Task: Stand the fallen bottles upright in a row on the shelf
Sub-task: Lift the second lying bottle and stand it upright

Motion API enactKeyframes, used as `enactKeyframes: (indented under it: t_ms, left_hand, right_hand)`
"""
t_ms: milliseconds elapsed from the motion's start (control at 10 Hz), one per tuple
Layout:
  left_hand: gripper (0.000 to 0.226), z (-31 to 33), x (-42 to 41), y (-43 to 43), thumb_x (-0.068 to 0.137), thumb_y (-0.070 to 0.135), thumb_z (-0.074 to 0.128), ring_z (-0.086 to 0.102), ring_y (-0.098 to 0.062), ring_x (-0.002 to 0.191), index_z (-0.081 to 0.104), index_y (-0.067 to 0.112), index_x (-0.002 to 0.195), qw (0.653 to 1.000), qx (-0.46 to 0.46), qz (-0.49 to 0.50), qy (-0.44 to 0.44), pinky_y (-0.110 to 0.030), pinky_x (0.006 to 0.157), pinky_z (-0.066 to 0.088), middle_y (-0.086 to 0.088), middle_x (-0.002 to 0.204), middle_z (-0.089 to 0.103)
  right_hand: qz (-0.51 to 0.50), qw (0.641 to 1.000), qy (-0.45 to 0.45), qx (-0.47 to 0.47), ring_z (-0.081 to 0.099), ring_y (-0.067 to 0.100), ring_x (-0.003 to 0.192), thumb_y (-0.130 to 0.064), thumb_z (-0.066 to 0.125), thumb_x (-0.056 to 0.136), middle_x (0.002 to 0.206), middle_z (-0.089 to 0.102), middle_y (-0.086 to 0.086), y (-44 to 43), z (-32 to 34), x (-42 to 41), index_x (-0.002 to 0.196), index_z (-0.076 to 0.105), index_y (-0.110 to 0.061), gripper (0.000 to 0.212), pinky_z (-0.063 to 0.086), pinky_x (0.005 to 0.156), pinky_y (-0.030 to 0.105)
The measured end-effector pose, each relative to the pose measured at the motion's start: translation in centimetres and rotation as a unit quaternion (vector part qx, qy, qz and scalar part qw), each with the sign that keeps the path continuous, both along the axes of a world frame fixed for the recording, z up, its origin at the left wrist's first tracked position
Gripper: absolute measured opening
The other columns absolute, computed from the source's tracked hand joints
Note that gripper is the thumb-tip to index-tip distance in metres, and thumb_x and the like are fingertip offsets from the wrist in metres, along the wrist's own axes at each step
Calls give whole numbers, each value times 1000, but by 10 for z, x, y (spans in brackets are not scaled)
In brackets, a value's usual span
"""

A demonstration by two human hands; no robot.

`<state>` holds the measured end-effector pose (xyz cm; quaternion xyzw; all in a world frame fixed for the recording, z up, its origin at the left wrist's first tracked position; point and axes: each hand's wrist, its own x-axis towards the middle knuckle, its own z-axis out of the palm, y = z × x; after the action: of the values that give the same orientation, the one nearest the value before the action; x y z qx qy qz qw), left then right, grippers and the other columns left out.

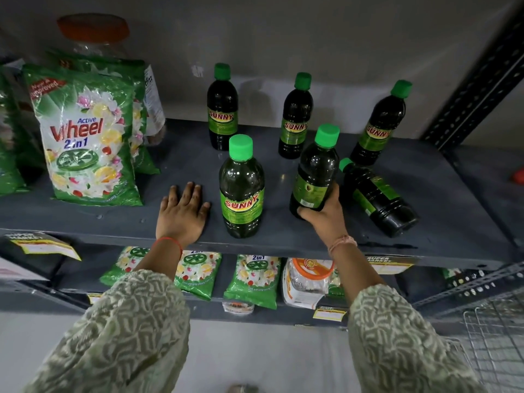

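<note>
At the shelf's [425, 222] left end stands a detergent packet [88, 137], well clear of the work. My left hand [183, 212] lies flat and open, palm down, near the front edge, holding nothing; I judge it is only a brace.

Just beside it stands the front bottle [242, 191], upright near the front edge, label facing me. Behind it, toward the back edge, three bottles stand upright: the back-left bottle [222, 109], the back-middle bottle [295, 117] and the back-right bottle [378, 123].

My right hand [326, 214] is wrapped around the base of the held bottle [314, 171], which tilts slightly, cap leaning toward the back. I cannot tell whether its base touches the shelf. I would bring it fully upright, set the base down flat level with the front bottle, and let go only once it stands without rocking.

Just right of that, the fallen bottle [378, 197] lies on its side, cap toward the held bottle and close to it. I judge that one remains to be stood up; I would avoid knocking it when setting down.
</note>
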<state>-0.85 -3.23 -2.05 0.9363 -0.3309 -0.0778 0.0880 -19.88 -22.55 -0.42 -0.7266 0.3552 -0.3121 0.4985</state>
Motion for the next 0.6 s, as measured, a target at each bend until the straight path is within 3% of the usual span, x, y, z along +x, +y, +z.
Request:
enactKeyframes:
  t_ms: [100, 200, 300, 400, 500, 600]
  left_hand:
    - [57, 0, 0, 0, 97, 41, 21, 2, -30, 147, 9, 19, 149, 1000, -4, 0, -1, -44, 121, 7, 0, 160, 6]
    - [57, 0, 0, 0, 97, 40, 22, 3, -30, 147, 11, 18, 148, 1000, -9, -3, -1, -44, 120, 8, -1, 160, 8]
    - [57, 0, 1, 0, 97, 40, 23, 4, -31, 147, 11, 18, 148, 1000, -10, -5, -2, -44, 120, 9, -1, 160, 9]
    - [57, 0, 1, 0, 97, 40, 23, 4, -31, 147, 12, 17, 148, 1000, -11, -6, -1, -44, 120, 9, -2, 160, 10]
    - [57, 1, 1, 1, 97, 40, 23, 4, -32, 147, 12, 17, 148, 1000, -11, -5, -2, -44, 120, 9, -2, 160, 9]
    - [57, 0, 1, -1, 97, 40, 22, 3, -31, 147, 11, 18, 148, 1000, -10, -4, -3, -44, 120, 8, -2, 160, 9]
  right_hand:
    - [-21, 999, 6, -48, 37, 22, 129, -26, 89, 50, 135, 39, 8, -1, -5, 1, 136, 25, -13, 108, 31, 109, 36]
    - [-24, 1000, -1, -10, 50, 19, 113, -16, 87, 56, 118, 51, 6, 4, 0, -1, 118, 37, -13, 80, 42, 95, 31]
    - [27, 999, 20, 25, 53, 18, 107, -4, 78, 67, 110, 55, 1, -5, 6, -6, 120, 43, -8, 64, 42, 92, 30]
    - [103, 992, 61, 48, 45, 19, 123, 0, 67, 77, 121, 50, 0, -17, 11, -10, 134, 37, -11, 65, 32, 101, 28]
    - [132, 988, 55, 65, 31, 11, 131, -2, 67, 79, 141, 36, 0, -19, 7, -13, 146, 11, -15, 88, 25, 106, 24]
    - [32, 999, 34, 16, 28, 18, 135, -18, 87, 54, 145, 29, 5, -13, -3, -4, 144, 11, -15, 118, 26, 112, 34]
